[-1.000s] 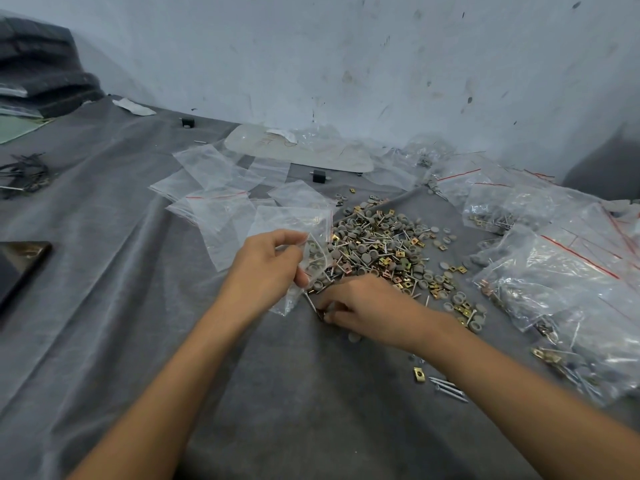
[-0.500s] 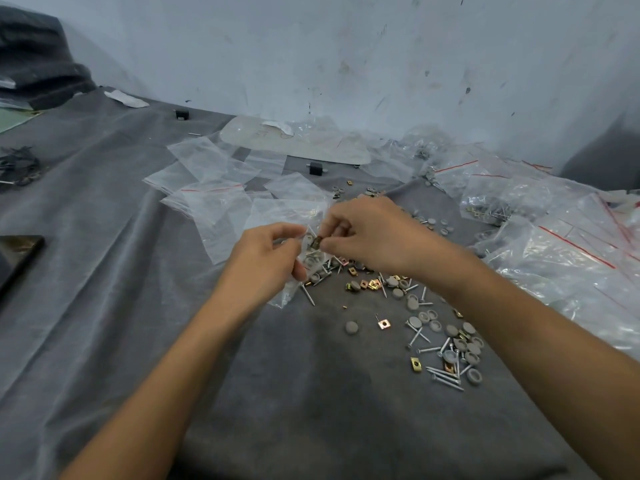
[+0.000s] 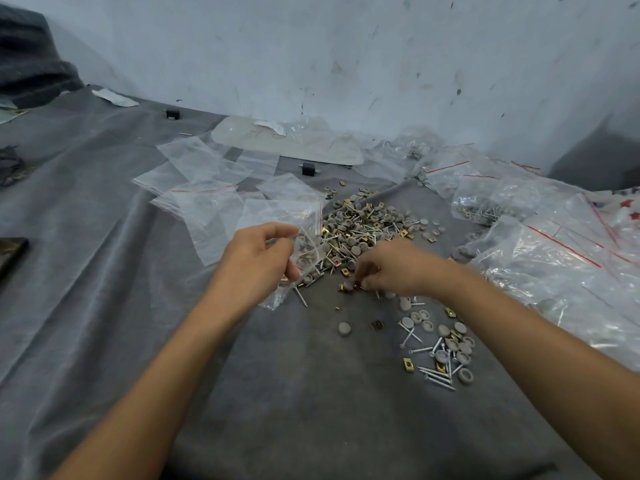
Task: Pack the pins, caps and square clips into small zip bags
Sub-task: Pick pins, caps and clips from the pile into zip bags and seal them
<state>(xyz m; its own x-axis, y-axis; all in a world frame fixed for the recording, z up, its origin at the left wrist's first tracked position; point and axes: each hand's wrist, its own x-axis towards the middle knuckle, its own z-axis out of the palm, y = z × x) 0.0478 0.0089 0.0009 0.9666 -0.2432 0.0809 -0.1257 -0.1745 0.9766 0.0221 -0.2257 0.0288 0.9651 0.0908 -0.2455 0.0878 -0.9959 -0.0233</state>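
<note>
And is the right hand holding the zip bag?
No, the left hand pinches the zip bag; the right hand is among loose parts.

No legible text, label, brand or number; faint marks on the large clear sheet (image 3: 311, 147) are unreadable.

light: dim, cool, diffuse | shadows: soft, faint | glare: mild sheen on plastic bags (image 3: 540, 258) | blur: slight softness | edges: wide-angle bending
</note>
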